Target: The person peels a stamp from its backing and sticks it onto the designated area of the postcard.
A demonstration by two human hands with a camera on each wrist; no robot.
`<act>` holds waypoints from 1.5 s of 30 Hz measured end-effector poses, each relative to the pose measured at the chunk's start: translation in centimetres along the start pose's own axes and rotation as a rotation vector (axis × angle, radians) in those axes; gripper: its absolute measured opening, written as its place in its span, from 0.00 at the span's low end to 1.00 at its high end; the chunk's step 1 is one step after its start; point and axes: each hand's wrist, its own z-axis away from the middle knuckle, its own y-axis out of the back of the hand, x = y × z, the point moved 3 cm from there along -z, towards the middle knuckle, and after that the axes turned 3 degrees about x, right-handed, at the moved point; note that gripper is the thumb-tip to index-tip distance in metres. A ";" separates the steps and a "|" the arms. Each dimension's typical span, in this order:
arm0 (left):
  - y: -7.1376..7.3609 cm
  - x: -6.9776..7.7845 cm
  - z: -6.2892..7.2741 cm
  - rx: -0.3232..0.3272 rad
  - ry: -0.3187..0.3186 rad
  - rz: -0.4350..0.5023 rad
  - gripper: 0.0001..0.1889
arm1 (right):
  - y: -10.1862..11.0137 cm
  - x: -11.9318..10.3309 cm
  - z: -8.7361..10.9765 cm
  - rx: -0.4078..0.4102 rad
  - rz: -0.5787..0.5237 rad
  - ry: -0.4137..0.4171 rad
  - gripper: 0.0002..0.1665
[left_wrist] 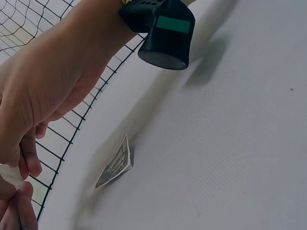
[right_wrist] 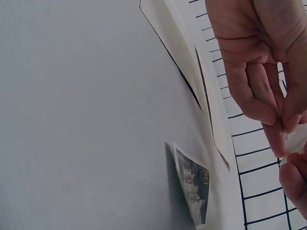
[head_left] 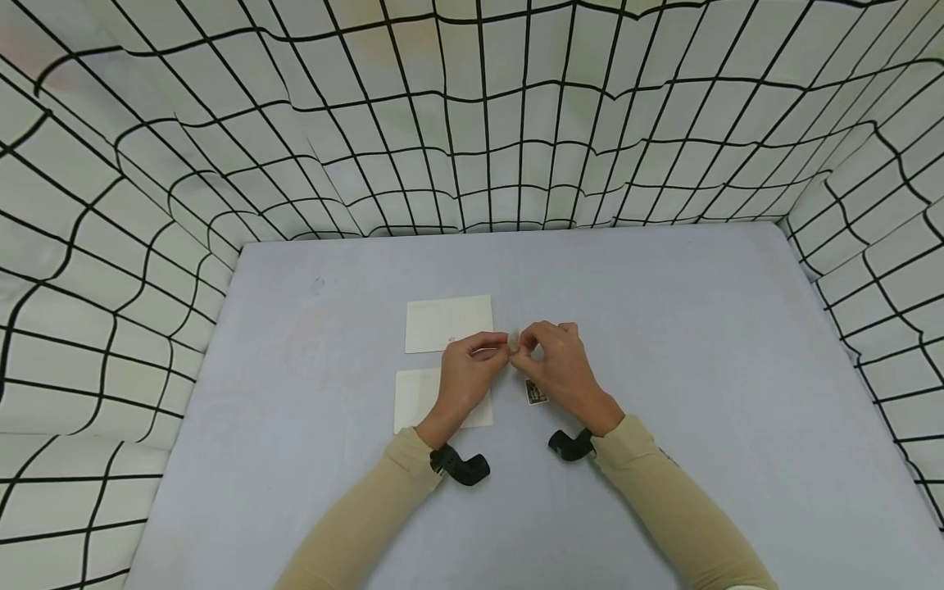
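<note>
My left hand point(head_left: 469, 369) and right hand point(head_left: 555, 365) meet above the table, fingertips close together. Between them is a small, whitish, translucent piece point(head_left: 513, 341), pinched by thumb and fingers from both sides; its exact kind is unclear. Below the right hand lies a small dark-pictured postage stamp point(head_left: 536, 392) with a pale border, its corners lifting off the cloth in the wrist views. In the right wrist view, the stamp point(right_wrist: 193, 184) shows the figure 80. An upper cream envelope-like paper point(head_left: 442, 321) lies beyond the left hand, and a lower one point(head_left: 415, 399) is partly hidden beneath it.
A pale cloth-covered table point(head_left: 664, 328) spreads around the hands. Black-gridded white netting or sheeting point(head_left: 501, 123) rises behind it and along both sides. Each wrist carries a black camera, one on the left wrist point(head_left: 463, 468) and one on the right point(head_left: 569, 447).
</note>
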 end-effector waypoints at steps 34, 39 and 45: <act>0.6 0.0 0.3 -0.040 0.057 0.007 0.13 | 1.8 1.1 -0.6 -0.095 -0.093 -0.090 0.08; 0.6 0.1 0.5 -0.044 0.056 0.018 0.12 | 2.0 1.4 -0.7 -0.107 -0.129 -0.099 0.08; 0.8 0.1 0.6 -0.033 0.070 0.011 0.12 | 2.5 1.6 -0.9 -0.111 -0.149 -0.189 0.08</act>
